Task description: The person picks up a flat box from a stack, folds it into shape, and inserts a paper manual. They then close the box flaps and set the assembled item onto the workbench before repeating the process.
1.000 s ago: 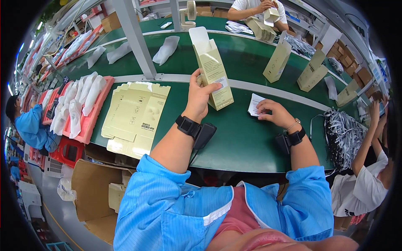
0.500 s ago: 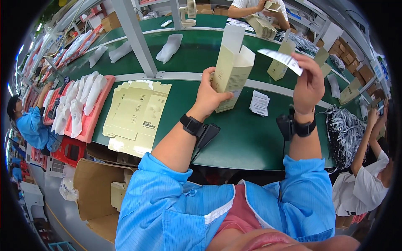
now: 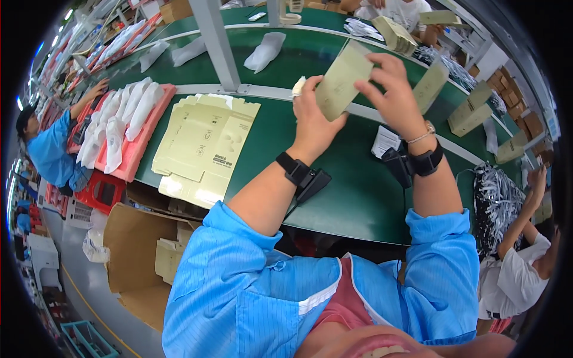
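Observation:
In front of me a pale yellow-green carton (image 3: 344, 80) is held up tilted above the green table. My left hand (image 3: 316, 122) is closed round its lower left side. At its upper right edge my right hand (image 3: 391, 89) grips it, thumb on the near face and fingers at the top. A small cream piece (image 3: 298, 87) shows beside my left fingers; I cannot tell what it is. Below my right wrist lies a small stack of printed white leaflets (image 3: 387, 142), partly covered by the wrist device. Flat unfolded cartons (image 3: 200, 143) are stacked left of my left forearm.
A pink tray (image 3: 136, 156) holds several white-wrapped items. White pouches (image 3: 265, 52) lie beyond the pale rail, near a grey post (image 3: 216, 48). Upright cartons (image 3: 470, 112) stand far right, above a black-and-silver bundle (image 3: 498, 206). Co-workers are left, right and across; a cardboard box (image 3: 134, 262) stands low left.
My right hand has moved left to the carton, and the white leaflet it held is out of sight. The carton has been raised and tilted, its open top flap no longer showing.

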The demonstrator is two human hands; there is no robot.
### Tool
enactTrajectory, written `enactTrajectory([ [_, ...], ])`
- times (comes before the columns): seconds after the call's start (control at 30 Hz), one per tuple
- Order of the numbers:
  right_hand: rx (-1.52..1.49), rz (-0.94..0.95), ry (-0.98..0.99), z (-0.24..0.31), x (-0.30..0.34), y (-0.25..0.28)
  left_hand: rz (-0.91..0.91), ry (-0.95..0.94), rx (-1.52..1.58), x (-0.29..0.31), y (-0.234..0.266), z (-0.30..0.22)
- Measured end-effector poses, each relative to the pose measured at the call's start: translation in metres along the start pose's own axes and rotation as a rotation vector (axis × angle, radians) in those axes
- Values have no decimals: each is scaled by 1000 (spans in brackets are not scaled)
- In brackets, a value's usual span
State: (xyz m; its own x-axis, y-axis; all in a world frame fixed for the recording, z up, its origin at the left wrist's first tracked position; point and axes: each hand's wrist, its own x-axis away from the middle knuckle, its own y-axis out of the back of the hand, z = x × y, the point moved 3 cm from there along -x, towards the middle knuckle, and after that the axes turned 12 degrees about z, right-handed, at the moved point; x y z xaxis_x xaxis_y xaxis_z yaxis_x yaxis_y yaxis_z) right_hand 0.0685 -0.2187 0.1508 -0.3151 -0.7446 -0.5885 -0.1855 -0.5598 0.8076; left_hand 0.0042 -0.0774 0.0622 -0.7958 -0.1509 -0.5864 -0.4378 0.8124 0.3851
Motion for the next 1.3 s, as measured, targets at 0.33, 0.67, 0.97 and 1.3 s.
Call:
enactTrajectory([
  [0.33,209,-26,-345,-175,31,-27,15,-81,-75,2,-6,2],
  [0.67,-533,-28,-308,7,45,-52,-35,-93,4,-3,6,29],
  [0.97,-1050,455,-470,25,87,-127,88,201,-349,24,124,65],
  [1.3,-690,608,-255,38,86,-120,273,847,-988,66,168,91],
])
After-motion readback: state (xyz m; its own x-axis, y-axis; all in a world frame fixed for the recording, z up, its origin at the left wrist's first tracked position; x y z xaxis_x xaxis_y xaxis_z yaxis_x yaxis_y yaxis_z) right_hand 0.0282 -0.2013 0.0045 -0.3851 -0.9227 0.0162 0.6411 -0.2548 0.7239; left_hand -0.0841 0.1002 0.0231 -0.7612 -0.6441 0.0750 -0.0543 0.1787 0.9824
